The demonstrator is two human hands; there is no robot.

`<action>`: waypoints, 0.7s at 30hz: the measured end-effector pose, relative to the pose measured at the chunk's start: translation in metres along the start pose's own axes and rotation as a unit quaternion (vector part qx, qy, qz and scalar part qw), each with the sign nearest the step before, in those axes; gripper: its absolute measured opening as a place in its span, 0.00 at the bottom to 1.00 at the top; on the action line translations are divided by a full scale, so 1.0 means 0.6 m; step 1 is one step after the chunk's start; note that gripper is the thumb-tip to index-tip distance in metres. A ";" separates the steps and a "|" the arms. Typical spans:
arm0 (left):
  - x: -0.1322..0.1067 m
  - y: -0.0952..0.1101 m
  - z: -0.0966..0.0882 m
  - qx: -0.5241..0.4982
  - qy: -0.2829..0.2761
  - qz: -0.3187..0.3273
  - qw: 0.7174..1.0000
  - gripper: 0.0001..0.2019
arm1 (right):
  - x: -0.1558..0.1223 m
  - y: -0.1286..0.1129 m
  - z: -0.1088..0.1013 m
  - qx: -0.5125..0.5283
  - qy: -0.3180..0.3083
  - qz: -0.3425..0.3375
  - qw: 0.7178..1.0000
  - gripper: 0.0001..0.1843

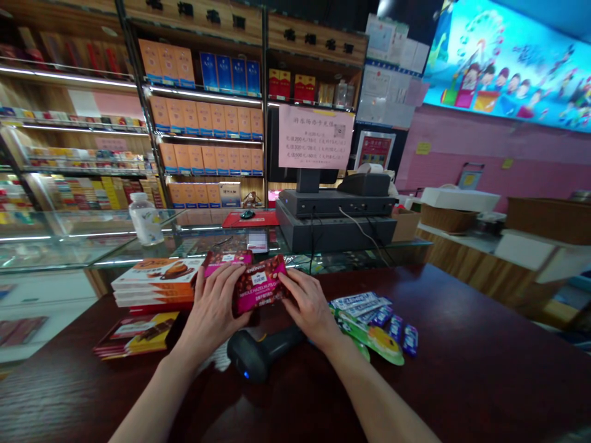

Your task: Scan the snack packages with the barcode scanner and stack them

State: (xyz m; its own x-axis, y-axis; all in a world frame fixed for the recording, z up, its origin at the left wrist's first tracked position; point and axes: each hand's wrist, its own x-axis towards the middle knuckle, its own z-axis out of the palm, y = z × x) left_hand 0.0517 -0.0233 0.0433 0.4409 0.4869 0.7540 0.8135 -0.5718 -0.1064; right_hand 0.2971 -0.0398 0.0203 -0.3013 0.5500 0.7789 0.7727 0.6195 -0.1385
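- chocolate (259, 286), pink and brown, is between our two hands over the dark counter (462, 351), printed face toward us and tilted.
- our left hand (213, 298) grasps its left side, fingers bent over the upper corner, thumb along the lower edge.
- our right hand (307, 303) grasps its right side, a fingertip on the front; some of the other fingers are hidden.
- a second bar (224, 257) shows just behind our left fingers; we cannot tell whether that hand grips it too.
- nearer us than the chocolate, the scanner (252, 357) lies on the counter with a blue light lit.
- to our left are stacked white and orange boxes (154, 283), and nearer us a pile of red and yellow packs (141, 335).
- to our right, by the wrist, a green pack (381, 344) lies beside blue and white sweets (360, 303).
- beyond, we see a bottle (145, 219) on glass, a mouse (247, 215) on a red mat (231, 220), and a register (337, 224) below a pink sign (316, 138).
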 end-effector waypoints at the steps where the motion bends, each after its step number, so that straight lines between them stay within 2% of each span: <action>1: 0.000 -0.001 -0.001 0.000 0.001 0.000 1.000 0.38 | 0.001 0.000 -0.001 0.002 -0.001 0.004 1.000 0.33; 5: -0.002 -0.012 -0.003 0.005 0.008 -0.013 1.000 0.38 | 0.002 0.003 -0.005 0.012 0.002 0.016 1.000 0.33; 10: -0.004 -0.028 -0.005 0.009 0.006 -0.020 1.000 0.38 | 0.001 0.012 -0.009 0.035 -0.028 0.039 0.998 0.24; 15: -0.005 -0.036 -0.008 0.012 0.010 -0.021 1.000 0.38 | 0.006 0.010 -0.015 0.063 -0.147 0.058 0.985 0.16; 21: -0.009 -0.044 -0.004 0.006 0.015 -0.019 1.000 0.38 | 0.029 -0.016 -0.044 0.099 -0.315 0.054 0.942 0.16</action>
State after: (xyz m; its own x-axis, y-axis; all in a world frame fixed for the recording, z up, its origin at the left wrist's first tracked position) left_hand 0.0272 -0.0126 0.0437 0.3984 0.4872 0.7771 0.8338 -0.5455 -0.0855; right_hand 0.2990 -0.0508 0.0515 -0.5472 0.8004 0.2450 0.7176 0.5992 -0.3550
